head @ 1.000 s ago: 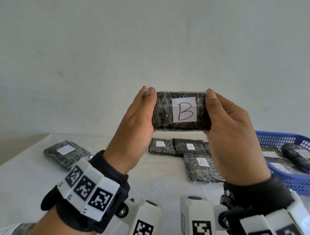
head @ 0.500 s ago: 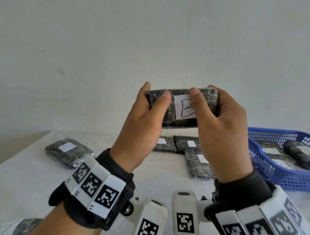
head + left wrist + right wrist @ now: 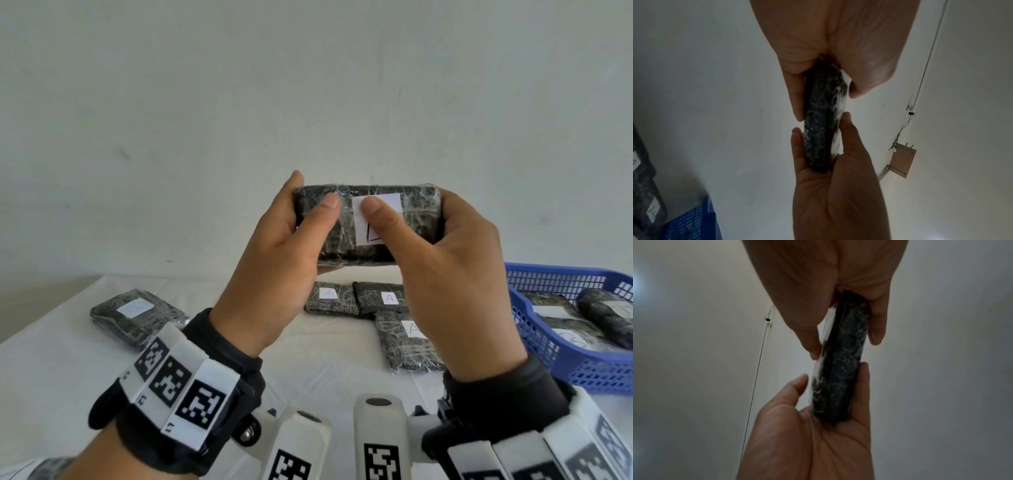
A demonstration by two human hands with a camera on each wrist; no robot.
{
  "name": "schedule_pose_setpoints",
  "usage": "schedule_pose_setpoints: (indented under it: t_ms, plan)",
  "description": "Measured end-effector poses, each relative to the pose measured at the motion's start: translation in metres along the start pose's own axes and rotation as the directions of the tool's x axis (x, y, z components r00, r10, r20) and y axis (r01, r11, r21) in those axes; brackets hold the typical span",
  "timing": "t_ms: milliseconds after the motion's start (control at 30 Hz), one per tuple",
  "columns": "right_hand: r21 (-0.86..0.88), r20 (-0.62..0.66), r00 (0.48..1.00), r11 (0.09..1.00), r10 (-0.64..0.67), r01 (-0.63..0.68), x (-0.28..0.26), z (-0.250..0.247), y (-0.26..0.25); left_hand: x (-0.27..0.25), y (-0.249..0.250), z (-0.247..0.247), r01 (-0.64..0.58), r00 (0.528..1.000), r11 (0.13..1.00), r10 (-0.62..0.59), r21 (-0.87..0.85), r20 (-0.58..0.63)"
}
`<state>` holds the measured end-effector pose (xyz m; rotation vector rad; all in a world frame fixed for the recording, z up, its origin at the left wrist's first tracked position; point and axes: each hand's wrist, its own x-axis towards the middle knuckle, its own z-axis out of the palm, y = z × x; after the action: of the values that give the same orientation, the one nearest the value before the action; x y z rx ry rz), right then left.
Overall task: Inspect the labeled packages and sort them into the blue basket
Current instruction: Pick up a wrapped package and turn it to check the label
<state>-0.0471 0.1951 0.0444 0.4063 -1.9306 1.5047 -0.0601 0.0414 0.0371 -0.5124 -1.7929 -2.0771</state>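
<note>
A dark plastic-wrapped package [image 3: 419, 219] with a white label [image 3: 390, 202] is held up in front of the wall. My left hand [image 3: 308, 212] grips its left end, thumb on the front face. My right hand [image 3: 404, 233] grips the right end, and its thumb covers most of the letter on the label. The left wrist view shows the package [image 3: 822, 116] edge-on between both hands, as does the right wrist view [image 3: 842, 363]. The blue basket [image 3: 561, 346] stands on the table at the right, with several wrapped packages [image 3: 603, 315] inside.
On the white table [image 3: 308, 370] three packages labelled A lie below my hands [image 3: 329, 301] [image 3: 380, 301] [image 3: 407, 346]. Another labelled package [image 3: 137, 315] lies at the far left. A plain wall stands behind the table.
The package's top has tipped away from me. Both thumbs slid inward across its front; the right thumb now hides the B that was fully visible.
</note>
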Motion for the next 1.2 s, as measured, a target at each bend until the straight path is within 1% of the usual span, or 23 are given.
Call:
schedule_pose_setpoints:
  t_ms: [33, 100, 200, 300, 400, 500, 600, 700, 800, 1033, 1200]
  plan:
    - [0.015, 0.0, 1.0, 1.0, -0.001, 0.001, 0.0, -0.001, 0.0, 0.0, -0.001, 0.0, 0.011, 1.0, 1.0, -0.011, -0.017, -0.005]
    - [0.038, 0.003, 1.0, 0.999, 0.004, -0.004, 0.001, -0.002, 0.001, 0.0, -0.002, 0.001, -0.005, 1.0, 1.0, 0.005, 0.001, -0.006]
    - [0.14, -0.038, 0.998, 0.99, 0.042, -0.037, 0.002, -0.002, 0.003, -0.002, -0.001, 0.004, -0.038, 0.999, 0.999, 0.038, -0.008, -0.023]
    - [0.155, -0.075, 0.997, 0.988, 0.006, 0.005, 0.002, 0.0, 0.005, -0.001, -0.001, 0.005, -0.034, 0.999, 0.999, 0.034, -0.04, -0.003]
    - [0.153, -0.098, 0.995, 0.988, -0.022, 0.037, 0.003, -0.001, 0.007, -0.001, 0.003, 0.003, -0.023, 1.0, 0.992, 0.024, -0.121, 0.01]
    - [0.172, -0.062, 0.997, 0.983, -0.055, 0.065, 0.004, -0.003, 0.007, -0.001, 0.007, 0.001, -0.017, 1.0, 0.988, 0.021, -0.15, 0.022]
    - [0.146, -0.007, 0.994, 0.984, -0.105, 0.105, 0.004, -0.004, 0.008, -0.002, 0.007, 0.001, -0.031, 0.998, 0.992, 0.038, -0.119, 0.053]
    - [0.135, 0.012, 0.994, 0.985, -0.106, 0.103, 0.004, -0.005, 0.008, -0.003, 0.006, 0.002, -0.061, 0.996, 0.994, 0.066, -0.089, 0.057]
    - [0.081, -0.001, 0.993, 0.99, -0.116, 0.116, 0.003, -0.006, 0.006, -0.003, 0.004, 0.003, -0.079, 0.992, 0.994, 0.086, -0.069, 0.09]
    - [0.03, -0.038, 0.992, 0.992, -0.119, 0.12, -0.001, 0.0, -0.004, -0.004, 0.004, 0.002, -0.094, 0.987, 0.993, 0.103, -0.075, 0.124]
    - [0.007, -0.017, 0.991, 0.991, -0.13, 0.13, -0.003, 0.001, -0.007, -0.002, 0.005, 0.0, -0.078, 0.988, 0.992, 0.089, -0.095, 0.125]
